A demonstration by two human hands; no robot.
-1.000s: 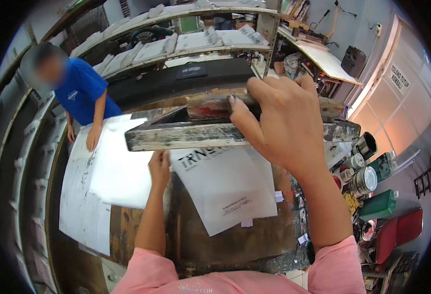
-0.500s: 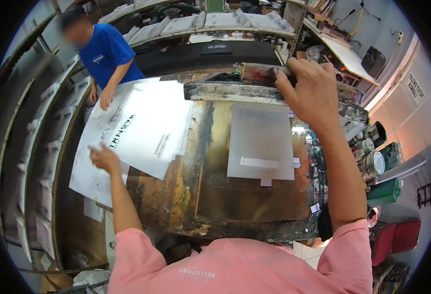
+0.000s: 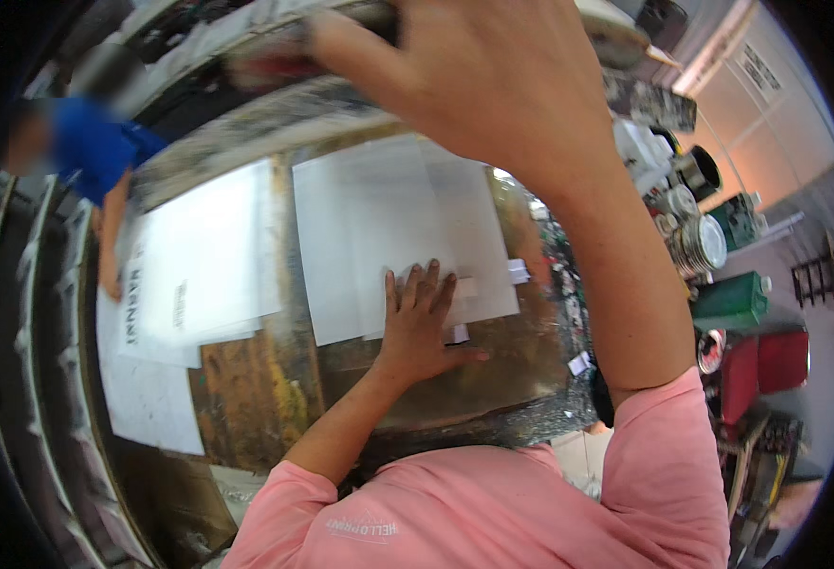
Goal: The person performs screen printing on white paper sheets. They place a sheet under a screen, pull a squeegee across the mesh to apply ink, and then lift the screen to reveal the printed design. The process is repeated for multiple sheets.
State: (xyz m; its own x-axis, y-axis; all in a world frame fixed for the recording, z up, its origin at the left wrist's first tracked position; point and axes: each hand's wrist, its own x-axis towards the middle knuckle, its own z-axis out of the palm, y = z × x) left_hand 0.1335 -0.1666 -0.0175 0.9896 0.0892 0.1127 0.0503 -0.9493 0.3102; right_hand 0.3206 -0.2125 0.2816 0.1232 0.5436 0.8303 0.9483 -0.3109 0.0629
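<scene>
My left hand lies on the lower part of a white sheet, fingers spread. That sheet rests on the dark, stained board, overlapping another pale sheet. Small white tabs show by its right edge. My right hand, blurred and close to the camera, is closed at the raised wooden screen-printing frame; its fingers partly run out of the picture. Left of the board lies a stack of printed white sheets with dark lettering.
A person in a blue shirt stands at the far left, one hand by the stack. Shelving racks line the left side. Cans, a green jug and a red chair are at the right.
My left hand has moved right, from the printed stack onto the board, where a white sheet now lies. The view has shifted, and my right hand and the frame appear higher and nearer.
</scene>
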